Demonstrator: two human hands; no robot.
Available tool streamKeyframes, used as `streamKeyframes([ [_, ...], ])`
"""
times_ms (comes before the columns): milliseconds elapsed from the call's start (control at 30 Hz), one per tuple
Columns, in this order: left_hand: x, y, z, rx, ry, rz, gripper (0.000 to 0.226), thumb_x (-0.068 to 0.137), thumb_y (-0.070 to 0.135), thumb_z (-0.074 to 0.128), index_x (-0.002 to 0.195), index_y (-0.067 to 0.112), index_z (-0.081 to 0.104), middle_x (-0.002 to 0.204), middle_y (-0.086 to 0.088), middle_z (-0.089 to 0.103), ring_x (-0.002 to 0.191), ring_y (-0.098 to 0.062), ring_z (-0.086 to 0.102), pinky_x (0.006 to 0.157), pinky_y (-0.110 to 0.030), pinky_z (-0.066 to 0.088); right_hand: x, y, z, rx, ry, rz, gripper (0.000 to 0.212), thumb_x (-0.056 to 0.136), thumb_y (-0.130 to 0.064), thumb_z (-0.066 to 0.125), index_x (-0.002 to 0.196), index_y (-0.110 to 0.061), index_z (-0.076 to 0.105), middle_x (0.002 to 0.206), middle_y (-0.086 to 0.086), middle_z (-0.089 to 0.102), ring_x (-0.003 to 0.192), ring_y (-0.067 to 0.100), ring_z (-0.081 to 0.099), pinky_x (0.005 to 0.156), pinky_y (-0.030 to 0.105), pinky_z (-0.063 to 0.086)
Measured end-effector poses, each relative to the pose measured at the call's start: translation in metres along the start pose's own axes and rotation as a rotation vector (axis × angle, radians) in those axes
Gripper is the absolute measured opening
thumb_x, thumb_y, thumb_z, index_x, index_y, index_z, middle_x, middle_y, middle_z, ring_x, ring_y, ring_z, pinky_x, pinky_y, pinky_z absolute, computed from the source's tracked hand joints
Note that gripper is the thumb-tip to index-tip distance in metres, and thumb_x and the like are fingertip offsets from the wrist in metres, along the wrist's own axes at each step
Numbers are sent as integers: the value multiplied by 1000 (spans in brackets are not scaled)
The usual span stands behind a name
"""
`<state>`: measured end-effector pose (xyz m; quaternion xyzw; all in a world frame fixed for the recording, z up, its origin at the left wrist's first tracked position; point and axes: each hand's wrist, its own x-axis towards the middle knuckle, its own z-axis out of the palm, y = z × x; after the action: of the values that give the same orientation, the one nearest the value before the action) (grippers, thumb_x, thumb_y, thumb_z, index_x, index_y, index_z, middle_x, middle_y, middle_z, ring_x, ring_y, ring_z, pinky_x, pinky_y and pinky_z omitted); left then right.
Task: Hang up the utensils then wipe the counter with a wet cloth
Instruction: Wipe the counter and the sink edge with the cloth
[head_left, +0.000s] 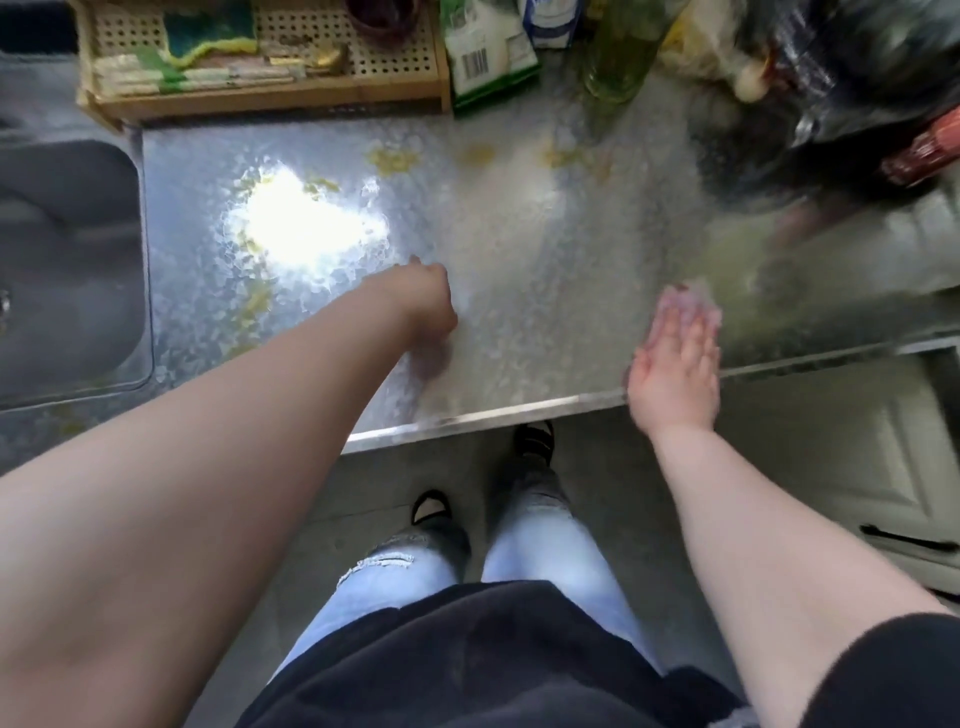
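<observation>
The metal counter (519, 234) carries yellowish smears (392, 160) toward the back and near a bright glare patch at left. My left hand (423, 301) reaches over the counter's middle with the wrist bent and the fingers curled down out of sight; I cannot see whether it holds anything. My right hand (675, 364) lies flat and open at the front edge, fingers stretched forward, with a blurred pinkish patch at the fingertips. No utensils show. A green and yellow cloth (208, 36) lies in a wooden rack (270, 98) at the back left.
A sink (67, 260) is set into the counter at left. A green and white carton (488, 52), a glass bottle (618, 57) and a dark plastic bag (831, 93) crowd the back right. A cabinet door (857, 457) is below right. My legs stand on the floor.
</observation>
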<state>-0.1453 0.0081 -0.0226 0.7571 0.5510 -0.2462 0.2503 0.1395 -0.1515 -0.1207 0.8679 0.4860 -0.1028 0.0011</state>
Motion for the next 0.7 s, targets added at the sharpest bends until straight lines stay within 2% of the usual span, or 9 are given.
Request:
streamKeyframes([
  [67,10,5,-5,-4,-44,-90,47,95,22,46,138,3,42,161,-26,11,132,-46,44,105,-51,40,30,16,-9,61,12,210,73,102,-35,41,161,-9,7,167,22,3,155,38,-2,126,48,6],
  [133,14,12,-11,-37,-86,-174,54,95,23,48,144,3,39,161,-28,8,136,-46,40,105,-46,39,52,-4,-13,142,38,391,72,102,-37,41,160,-6,11,166,26,7,154,41,2,126,46,4],
  [167,16,18,-14,-40,-117,-193,54,96,25,46,145,2,38,161,-30,10,140,-46,35,104,-44,39,57,-24,-13,163,51,399,72,102,-37,41,160,-5,12,165,27,9,154,42,4,126,46,5],
  [200,19,24,-16,-30,-146,-199,54,97,28,44,144,2,40,159,-32,12,142,-48,29,105,-43,38,57,-47,-12,165,69,334,73,100,-37,39,160,-4,13,165,27,10,154,43,5,126,46,7],
  [267,30,36,-18,7,-222,-212,53,95,33,41,138,4,47,156,-34,21,142,-54,22,112,-49,31,48,-93,-5,128,86,54,77,96,-38,36,160,-6,10,167,23,9,154,40,6,126,47,12],
  [367,46,44,-24,53,-312,-217,51,96,38,40,130,1,53,135,-28,51,137,-54,32,119,-61,9,24,-151,7,93,15,-400,82,95,-36,41,161,-13,-1,169,13,-2,156,33,-4,127,43,7],
  [500,48,52,-43,72,-331,-170,57,100,46,45,135,0,51,135,-23,52,137,-42,36,120,-59,6,38,-137,4,58,-90,-704,76,100,-35,43,162,-14,4,170,11,-1,156,29,-5,127,43,3],
  [567,50,50,-46,40,-342,-182,51,99,46,47,124,2,56,128,-21,54,134,-44,37,120,-57,9,59,-103,1,37,-41,-658,74,97,-36,45,161,-14,13,168,15,8,156,31,3,126,45,6],
  [700,54,47,-49,-63,-312,-208,35,97,40,48,99,5,53,103,-14,52,126,-43,44,119,-54,18,121,-16,-16,46,10,-275,77,95,-37,40,162,-15,9,168,18,6,156,33,1,126,47,5],
])
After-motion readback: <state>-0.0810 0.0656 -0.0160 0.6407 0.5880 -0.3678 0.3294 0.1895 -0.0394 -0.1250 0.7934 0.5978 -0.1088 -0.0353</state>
